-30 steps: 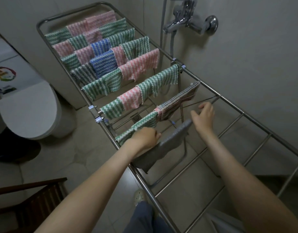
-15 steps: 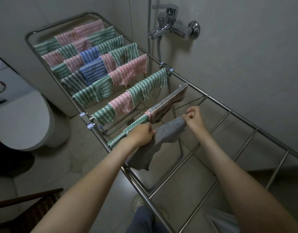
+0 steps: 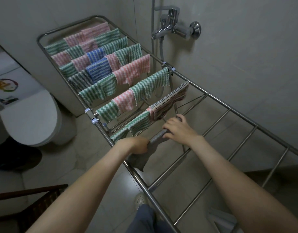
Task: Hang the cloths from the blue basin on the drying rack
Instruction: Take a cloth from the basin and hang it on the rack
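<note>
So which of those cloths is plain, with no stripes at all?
The grey cloth, on the rail just this side of the green zigzag cloth. Every other cloth on the drying rack is striped.

We are in a home bathroom. A white toilet (image 3: pixel 29 118) with its lid down stands at the left. A chrome tap (image 3: pixel 175 29) is fixed to the pale tiled wall (image 3: pixel 245 64), with a hose (image 3: pixel 161 47) hanging below it and a pipe (image 3: pixel 152 12) rising above. The floor (image 3: pixel 87 165) is laid in large pale tiles. A steel drying rack (image 3: pixel 229 107) stands along the wall, its far rails hung with small striped cloths (image 3: pixel 133 71) in green, pink and blue.
</note>
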### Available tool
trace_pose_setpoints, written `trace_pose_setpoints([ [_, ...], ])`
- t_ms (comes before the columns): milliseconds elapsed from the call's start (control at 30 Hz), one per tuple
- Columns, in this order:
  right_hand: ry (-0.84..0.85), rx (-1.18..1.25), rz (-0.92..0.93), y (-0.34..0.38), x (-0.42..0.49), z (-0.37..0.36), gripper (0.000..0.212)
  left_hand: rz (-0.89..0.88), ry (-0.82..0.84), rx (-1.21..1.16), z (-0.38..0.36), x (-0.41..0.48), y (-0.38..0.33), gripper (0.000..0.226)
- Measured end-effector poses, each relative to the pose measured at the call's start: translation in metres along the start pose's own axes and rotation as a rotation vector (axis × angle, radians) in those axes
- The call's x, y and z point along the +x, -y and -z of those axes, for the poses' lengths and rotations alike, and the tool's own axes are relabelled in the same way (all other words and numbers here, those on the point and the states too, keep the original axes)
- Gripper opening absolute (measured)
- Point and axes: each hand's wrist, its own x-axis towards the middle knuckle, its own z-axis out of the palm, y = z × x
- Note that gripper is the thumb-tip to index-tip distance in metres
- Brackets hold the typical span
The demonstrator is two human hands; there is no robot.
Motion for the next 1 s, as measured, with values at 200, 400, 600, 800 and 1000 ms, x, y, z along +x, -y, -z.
trace_pose_setpoints([
  [200, -0.017, 0.051, 0.010, 0.011, -0.008, 0.011, 0.054, 0.039, -0.193, -0.207, -0.010, -0.014, 0.009, 0.052],
  [400, -0.112, 0.157, 0.137, 0.051, 0.006, 0.043, 0.057, 0.164, -0.577, -0.381, -0.020, -0.044, 0.028, 0.040],
  [600, -0.228, 0.203, 0.374, 0.154, 0.045, 0.067, 0.049, 0.403, -0.907, -0.513, -0.032, -0.118, 0.091, 0.036],
  [800, -0.269, 0.193, 0.598, 0.270, 0.089, 0.075, 0.043, 0.651, -1.063, -0.595, -0.054, -0.198, 0.174, 0.038],
  [1000, -0.116, 0.224, 0.769, 0.414, 0.139, 0.071, 0.041, 0.864, -1.173, -0.693, -0.097, -0.282, 0.263, 0.034],
])
